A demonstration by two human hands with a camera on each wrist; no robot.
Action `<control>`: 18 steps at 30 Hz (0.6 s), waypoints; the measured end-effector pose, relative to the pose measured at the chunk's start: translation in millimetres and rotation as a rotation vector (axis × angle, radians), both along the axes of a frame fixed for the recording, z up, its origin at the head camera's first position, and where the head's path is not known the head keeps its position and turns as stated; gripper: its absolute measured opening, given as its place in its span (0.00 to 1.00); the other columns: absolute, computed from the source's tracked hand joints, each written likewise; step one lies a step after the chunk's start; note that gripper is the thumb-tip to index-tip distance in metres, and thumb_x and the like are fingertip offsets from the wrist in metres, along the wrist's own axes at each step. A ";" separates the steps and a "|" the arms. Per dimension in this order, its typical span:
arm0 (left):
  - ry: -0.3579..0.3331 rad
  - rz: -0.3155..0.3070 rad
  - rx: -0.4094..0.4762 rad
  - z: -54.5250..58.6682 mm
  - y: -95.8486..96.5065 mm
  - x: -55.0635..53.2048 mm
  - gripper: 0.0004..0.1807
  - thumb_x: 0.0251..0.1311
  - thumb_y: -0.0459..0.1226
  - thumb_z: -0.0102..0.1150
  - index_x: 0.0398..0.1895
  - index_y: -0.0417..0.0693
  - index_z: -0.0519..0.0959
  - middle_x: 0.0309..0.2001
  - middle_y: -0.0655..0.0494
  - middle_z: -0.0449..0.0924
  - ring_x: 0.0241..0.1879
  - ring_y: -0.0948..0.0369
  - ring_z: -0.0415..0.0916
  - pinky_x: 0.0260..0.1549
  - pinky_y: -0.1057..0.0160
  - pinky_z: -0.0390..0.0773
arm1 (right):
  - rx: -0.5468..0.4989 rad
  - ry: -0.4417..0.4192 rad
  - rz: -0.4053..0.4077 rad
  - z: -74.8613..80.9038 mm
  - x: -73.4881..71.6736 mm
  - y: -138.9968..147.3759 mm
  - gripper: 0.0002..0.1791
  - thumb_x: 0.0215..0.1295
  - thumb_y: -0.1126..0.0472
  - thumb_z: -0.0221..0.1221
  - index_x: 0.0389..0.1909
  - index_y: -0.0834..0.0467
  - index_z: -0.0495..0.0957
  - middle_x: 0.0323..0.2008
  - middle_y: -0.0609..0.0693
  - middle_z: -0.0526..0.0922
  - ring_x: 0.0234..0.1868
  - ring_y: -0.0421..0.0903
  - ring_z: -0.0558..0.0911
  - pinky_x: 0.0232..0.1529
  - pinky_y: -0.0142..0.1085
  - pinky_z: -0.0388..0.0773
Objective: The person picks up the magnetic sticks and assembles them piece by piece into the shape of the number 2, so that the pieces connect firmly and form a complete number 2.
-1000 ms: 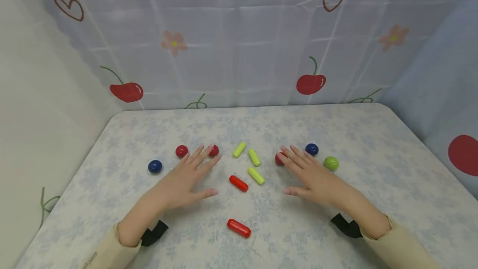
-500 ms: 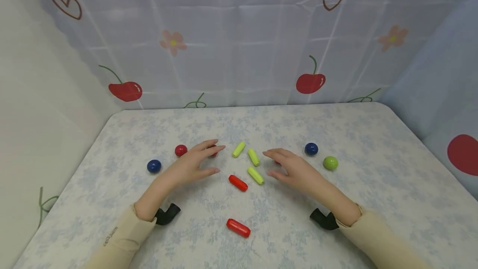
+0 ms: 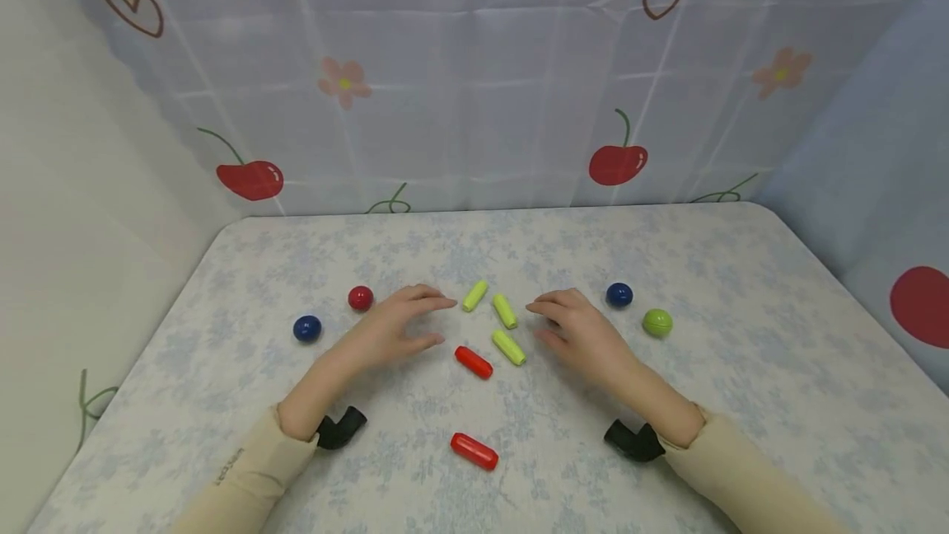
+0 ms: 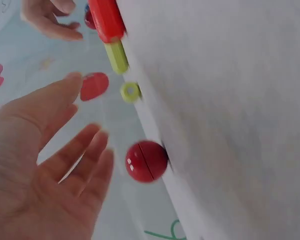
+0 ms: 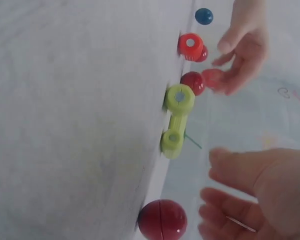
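Note:
My left hand [image 3: 389,328] hovers over the left-middle of the table, palm turned inward, fingers loosely bent and holding nothing. In the left wrist view a red ball [image 4: 146,161] sits just beyond its fingertips; the head view hides that ball behind the hand. Facing it, my right hand [image 3: 589,336] is likewise raised with relaxed fingers and nothing in its grasp. Another red ball [image 5: 162,220] lies close to it in the right wrist view. Between the hands are three yellow-green rods [image 3: 508,348] and a red rod [image 3: 474,362].
A second red rod [image 3: 474,452] lies nearer the front. On the left are a blue ball [image 3: 307,329] and a red ball [image 3: 361,297]. A blue ball [image 3: 619,295] and a green ball [image 3: 657,323] lie on the right. A printed curtain [image 3: 474,105] hangs behind the table [image 3: 704,254].
Both hands have turned from spread and palm-down to palms facing inward, and moved closer together. The red balls beside them are now covered in the head view. The rods have stayed put.

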State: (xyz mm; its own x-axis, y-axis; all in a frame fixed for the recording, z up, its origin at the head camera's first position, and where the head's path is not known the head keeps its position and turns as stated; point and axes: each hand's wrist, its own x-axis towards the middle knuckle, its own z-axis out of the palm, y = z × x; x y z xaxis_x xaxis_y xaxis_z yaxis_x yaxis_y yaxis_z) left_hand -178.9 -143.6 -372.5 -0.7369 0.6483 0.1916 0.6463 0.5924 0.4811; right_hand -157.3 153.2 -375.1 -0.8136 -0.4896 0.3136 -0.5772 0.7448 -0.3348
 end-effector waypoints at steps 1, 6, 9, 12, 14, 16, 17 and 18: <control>-0.021 -0.023 -0.010 -1.0 2.6 1.3 0.25 0.55 0.37 0.67 0.58 0.47 0.75 0.54 0.51 0.72 0.54 0.56 0.68 0.50 0.55 0.70 | 0.016 0.009 -0.030 -0.6 -1.2 1.7 0.20 0.55 0.65 0.67 0.50 0.62 0.79 0.50 0.55 0.77 0.50 0.51 0.73 0.44 0.41 0.75; -0.172 -0.118 -0.071 -7.8 14.7 9.0 0.24 0.55 0.39 0.66 0.57 0.50 0.76 0.50 0.59 0.71 0.48 0.62 0.69 0.48 0.60 0.70 | 0.126 -0.042 -0.127 -3.5 -4.6 10.0 0.24 0.55 0.66 0.66 0.54 0.62 0.76 0.53 0.60 0.75 0.53 0.58 0.73 0.46 0.49 0.73; -0.181 -0.137 -0.067 -10.7 20.9 11.7 0.20 0.54 0.38 0.68 0.52 0.51 0.79 0.46 0.61 0.70 0.45 0.63 0.69 0.46 0.62 0.70 | 0.120 -0.092 -0.123 -5.5 -5.5 13.2 0.23 0.55 0.69 0.65 0.54 0.62 0.76 0.47 0.59 0.77 0.46 0.56 0.77 0.40 0.46 0.76; -0.151 -0.125 -0.054 -13.3 25.4 12.4 0.13 0.54 0.37 0.67 0.43 0.53 0.81 0.41 0.62 0.70 0.40 0.63 0.69 0.42 0.63 0.71 | 0.090 -0.102 -0.109 -6.6 -6.1 14.6 0.20 0.54 0.71 0.65 0.50 0.61 0.78 0.40 0.56 0.79 0.39 0.51 0.78 0.36 0.42 0.76; -0.142 -0.109 -0.051 -13.5 27.0 13.0 0.09 0.54 0.37 0.67 0.39 0.54 0.81 0.39 0.63 0.70 0.37 0.64 0.69 0.39 0.64 0.71 | 0.077 -0.105 -0.098 -6.7 -6.1 14.8 0.20 0.54 0.70 0.66 0.49 0.61 0.78 0.38 0.55 0.79 0.37 0.49 0.78 0.34 0.41 0.75; -0.132 -0.086 -0.055 -14.1 27.6 13.4 0.08 0.54 0.37 0.67 0.38 0.54 0.80 0.36 0.65 0.71 0.34 0.65 0.68 0.36 0.65 0.71 | 0.053 -0.116 -0.085 -6.7 -6.4 14.8 0.19 0.54 0.69 0.66 0.49 0.61 0.78 0.38 0.54 0.79 0.36 0.49 0.78 0.34 0.40 0.75; -0.129 -0.073 -0.050 -14.2 27.8 13.4 0.08 0.54 0.37 0.67 0.38 0.54 0.80 0.35 0.66 0.71 0.33 0.65 0.69 0.36 0.65 0.71 | 0.033 -0.127 -0.077 -6.6 -6.4 14.5 0.19 0.54 0.69 0.66 0.48 0.61 0.78 0.38 0.54 0.79 0.36 0.48 0.78 0.34 0.40 0.75; -0.127 -0.058 -0.039 -13.9 27.7 13.6 0.09 0.54 0.37 0.67 0.38 0.54 0.81 0.34 0.66 0.71 0.33 0.65 0.69 0.35 0.66 0.71 | 0.009 -0.142 -0.067 -6.7 -6.5 14.1 0.19 0.54 0.68 0.67 0.48 0.61 0.78 0.39 0.54 0.80 0.36 0.48 0.78 0.34 0.40 0.75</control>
State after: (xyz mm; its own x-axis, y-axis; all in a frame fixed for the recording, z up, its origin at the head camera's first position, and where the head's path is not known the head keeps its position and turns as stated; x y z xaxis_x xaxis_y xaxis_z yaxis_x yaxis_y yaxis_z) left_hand -165.2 -115.9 -386.4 -0.7149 0.6954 0.0725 0.6150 0.5761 0.5383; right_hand -163.8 167.3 -381.8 -0.8805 -0.4348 0.1888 -0.4732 0.7834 -0.4029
